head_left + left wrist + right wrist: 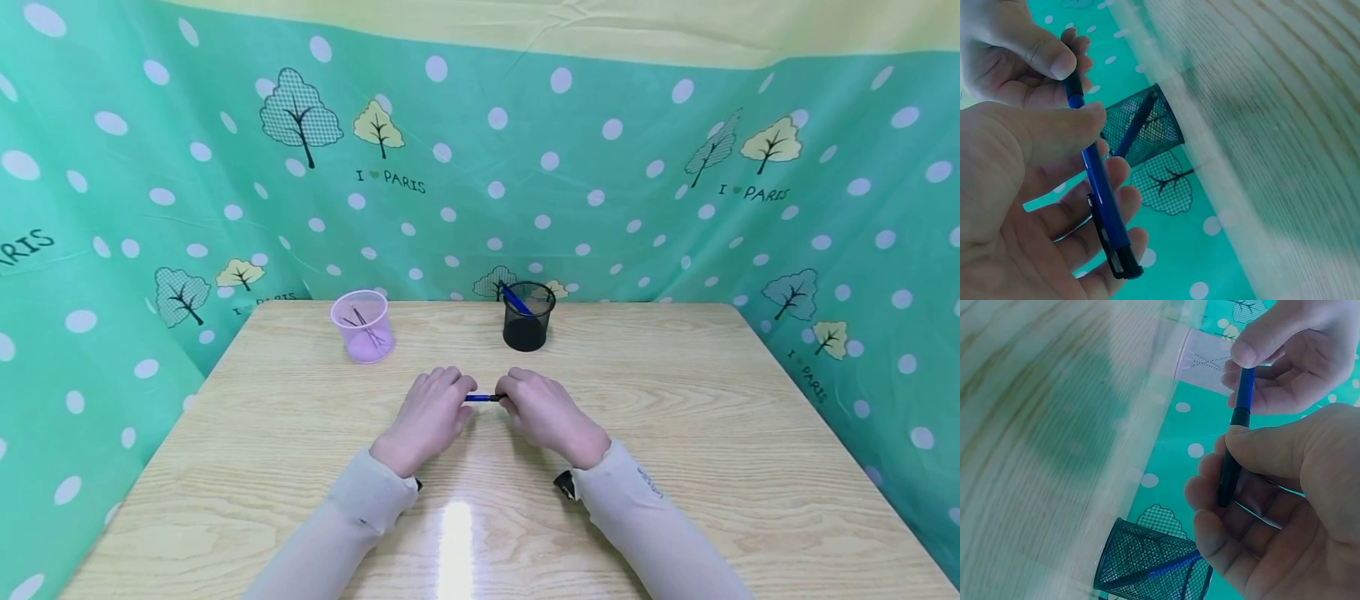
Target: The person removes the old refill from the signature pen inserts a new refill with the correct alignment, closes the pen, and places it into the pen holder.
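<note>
A blue pen (477, 398) with a black grip section and black clip is held level between both hands above the table. My left hand (433, 414) pinches its blue barrel between thumb and fingers; in the left wrist view the clip end of the pen (1105, 200) lies over the curled fingers. Its black front part is pinched by my right hand (546, 414), as the right wrist view shows with the black grip section (1232, 464) under the thumb. Whether the tip is out cannot be told.
At the back of the wooden table (285, 467) stand a pink mesh pen cup (363, 343) with thin dark sticks in it and a black mesh pen cup (525, 333) with a blue pen leaning inside. A green dotted curtain (450, 192) hangs behind and at both sides.
</note>
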A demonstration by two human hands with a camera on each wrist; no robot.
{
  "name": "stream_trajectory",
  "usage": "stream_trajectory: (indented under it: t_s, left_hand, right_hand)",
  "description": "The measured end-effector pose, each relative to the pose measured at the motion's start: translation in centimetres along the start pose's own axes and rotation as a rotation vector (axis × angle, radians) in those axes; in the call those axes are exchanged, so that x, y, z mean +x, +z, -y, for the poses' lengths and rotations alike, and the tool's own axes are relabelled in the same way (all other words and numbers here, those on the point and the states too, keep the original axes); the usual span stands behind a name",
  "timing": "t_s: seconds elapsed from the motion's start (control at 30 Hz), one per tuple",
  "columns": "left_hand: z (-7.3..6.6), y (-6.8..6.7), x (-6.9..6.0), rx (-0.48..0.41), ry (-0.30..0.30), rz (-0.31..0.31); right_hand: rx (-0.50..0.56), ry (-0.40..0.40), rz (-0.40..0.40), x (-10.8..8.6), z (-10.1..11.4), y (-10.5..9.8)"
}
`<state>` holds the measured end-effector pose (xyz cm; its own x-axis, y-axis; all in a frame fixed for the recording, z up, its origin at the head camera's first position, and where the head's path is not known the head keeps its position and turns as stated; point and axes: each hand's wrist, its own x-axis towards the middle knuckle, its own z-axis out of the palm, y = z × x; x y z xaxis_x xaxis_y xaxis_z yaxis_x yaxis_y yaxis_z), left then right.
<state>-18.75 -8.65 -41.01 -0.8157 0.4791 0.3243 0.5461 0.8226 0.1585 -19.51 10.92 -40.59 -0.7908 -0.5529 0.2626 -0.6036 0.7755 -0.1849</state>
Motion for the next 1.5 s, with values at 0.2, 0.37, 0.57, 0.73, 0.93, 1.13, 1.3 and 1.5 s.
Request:
stream_trajectory:
  t_s: [0.2,0.37,0.57,0.73,0.93,1.13,1.3,1.5]
  left_hand:
    - [0.09,-0.03,0.04,-0.041,0.019,-0.061]
    - [0.17,0.02,0.00,-0.039,0.022,-0.076]
    - [0.20,0.05,-0.04,-0.018,0.022,-0.064]
    - [0.21,0.05,-0.07,-0.012,0.028,-0.062]
    - [0.12,-0.11,0.02,-0.004,0.029,-0.046]
    - [0.00,-0.26,0.05,0.011,0.021,-0.014]
    - [-0.06,-0.29,0.07,0.035,0.016,0.014]
    - [-0.08,-0.05,0.05,0.035,0.024,0.032]
  right_hand:
    - [0.003,0.005,0.010,0.07,0.20,-0.14]
    - [0.005,0.015,0.027,0.16,0.37,-0.22]
    - [0.007,0.016,0.035,0.19,0.50,-0.29]
    - [0.005,0.011,0.032,0.25,0.53,-0.34]
    - [-0.007,0.005,0.019,0.25,0.34,-0.26]
    - [0.003,0.008,0.021,0.23,0.33,-0.27]
    - [-0.001,0.012,0.024,0.23,0.31,-0.25]
    - [0.004,0.019,0.022,0.00,0.31,-0.27]
